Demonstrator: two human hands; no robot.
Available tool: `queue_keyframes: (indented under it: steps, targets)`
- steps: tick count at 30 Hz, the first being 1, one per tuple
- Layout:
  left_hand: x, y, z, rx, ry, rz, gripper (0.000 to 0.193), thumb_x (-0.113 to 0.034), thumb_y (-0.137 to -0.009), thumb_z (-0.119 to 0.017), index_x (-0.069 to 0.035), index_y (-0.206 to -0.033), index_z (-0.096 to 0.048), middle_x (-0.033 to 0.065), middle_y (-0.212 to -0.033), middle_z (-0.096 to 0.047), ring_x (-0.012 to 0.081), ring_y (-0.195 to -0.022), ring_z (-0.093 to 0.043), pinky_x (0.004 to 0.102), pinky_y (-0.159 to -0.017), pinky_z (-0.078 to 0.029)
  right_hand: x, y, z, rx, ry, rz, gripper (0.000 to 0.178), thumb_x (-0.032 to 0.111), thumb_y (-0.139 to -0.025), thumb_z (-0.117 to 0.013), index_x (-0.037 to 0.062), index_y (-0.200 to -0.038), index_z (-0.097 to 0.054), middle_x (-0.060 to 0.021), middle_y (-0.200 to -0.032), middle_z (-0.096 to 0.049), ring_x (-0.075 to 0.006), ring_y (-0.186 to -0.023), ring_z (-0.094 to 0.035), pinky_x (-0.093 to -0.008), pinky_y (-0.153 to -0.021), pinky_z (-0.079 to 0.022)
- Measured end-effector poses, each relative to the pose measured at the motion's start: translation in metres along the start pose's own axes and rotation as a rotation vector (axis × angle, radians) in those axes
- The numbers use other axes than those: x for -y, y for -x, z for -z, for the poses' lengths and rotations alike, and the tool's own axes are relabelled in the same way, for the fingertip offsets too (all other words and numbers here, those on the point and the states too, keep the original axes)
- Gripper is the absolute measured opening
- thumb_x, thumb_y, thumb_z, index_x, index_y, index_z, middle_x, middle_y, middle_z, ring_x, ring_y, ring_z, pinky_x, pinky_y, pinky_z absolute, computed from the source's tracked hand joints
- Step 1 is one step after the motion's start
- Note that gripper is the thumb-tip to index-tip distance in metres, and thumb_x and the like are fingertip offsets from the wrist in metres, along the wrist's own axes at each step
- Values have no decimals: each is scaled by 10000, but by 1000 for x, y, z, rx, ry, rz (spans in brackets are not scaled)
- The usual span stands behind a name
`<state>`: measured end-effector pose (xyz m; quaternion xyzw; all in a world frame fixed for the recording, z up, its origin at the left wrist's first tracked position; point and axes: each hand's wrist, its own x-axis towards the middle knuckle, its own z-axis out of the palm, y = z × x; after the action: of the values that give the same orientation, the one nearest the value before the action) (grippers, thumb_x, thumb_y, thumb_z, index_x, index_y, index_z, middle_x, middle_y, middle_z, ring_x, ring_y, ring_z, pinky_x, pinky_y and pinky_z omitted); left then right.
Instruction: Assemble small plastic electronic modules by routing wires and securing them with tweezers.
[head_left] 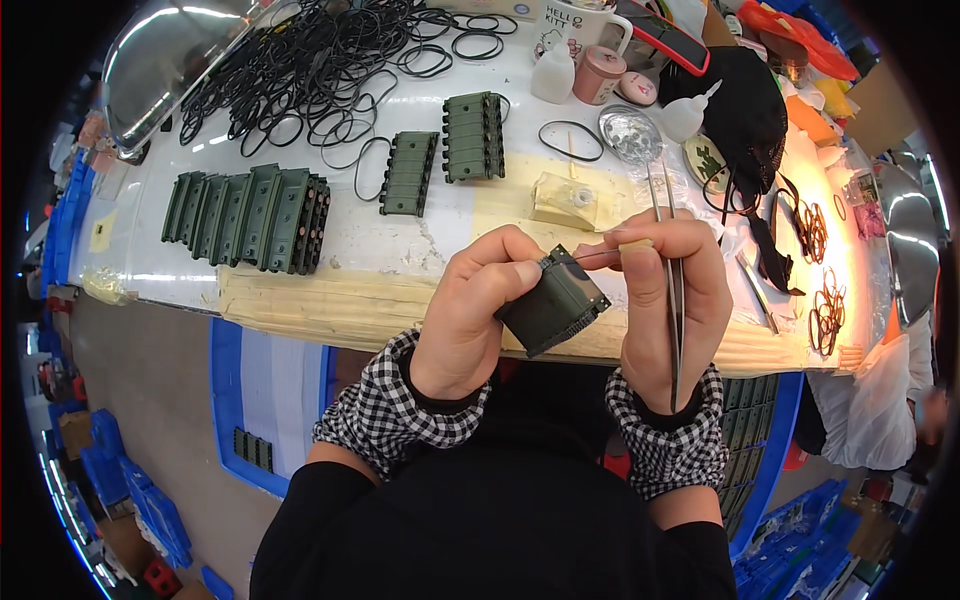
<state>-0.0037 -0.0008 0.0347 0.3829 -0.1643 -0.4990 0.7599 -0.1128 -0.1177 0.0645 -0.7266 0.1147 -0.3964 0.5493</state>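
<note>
My left hand grips a dark green plastic part by its upper left edge, just above the table's near edge. The part is tilted and has small holes at its corners. Across from it, my right hand is closed around metal tweezers, whose tips point away from me. Between that hand's thumb and forefinger is also a thin reddish rod. Its end reaches the part's top corner, close to my left fingertips; whether it enters a hole I cannot tell.
Green part stacks stand left, with smaller stacks mid-table. Black rubber bands lie heaped behind. A small metal dish, white squeeze bottle, mug and taped block sit beyond my hands. Blue trays are below.
</note>
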Motion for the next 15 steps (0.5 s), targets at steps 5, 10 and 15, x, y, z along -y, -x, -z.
queue_keyframes:
  steps: [5, 10, 15]
  targets:
    - [1, -1, 4, -192, -868, -611, 103, -126, -733, -603, -57, -808, -594, 1, -731, -589, 115, -690, -537, 285, -762, -352, -16, -14, 7, -220, 95, 87, 53, 4, -887, -592, -15, -922, -558, -85, -834, -580, -151, -744, -609, -256, -682, -465]
    - [-5, -4, 5, -294, -1564, -1058, 226, -162, -577, -648, -71, -784, -643, 21, -683, -551, 194, -671, -518, 335, -785, -308, -45, -33, 12, -150, 671, 373, 101, -6, -782, -667, 17, -858, -604, -112, -775, -577, -276, -707, -571, -324, -641, -447]
    - [3, -7, 8, -337, -1677, -1165, 193, -210, -584, -654, -109, -748, -641, -35, -659, -537, 142, -660, -529, 355, -786, -287, -60, -32, 11, -8, 775, 322, 140, 30, -791, -672, 24, -915, -607, -115, -811, -583, -292, -755, -560, -364, -652, -448]
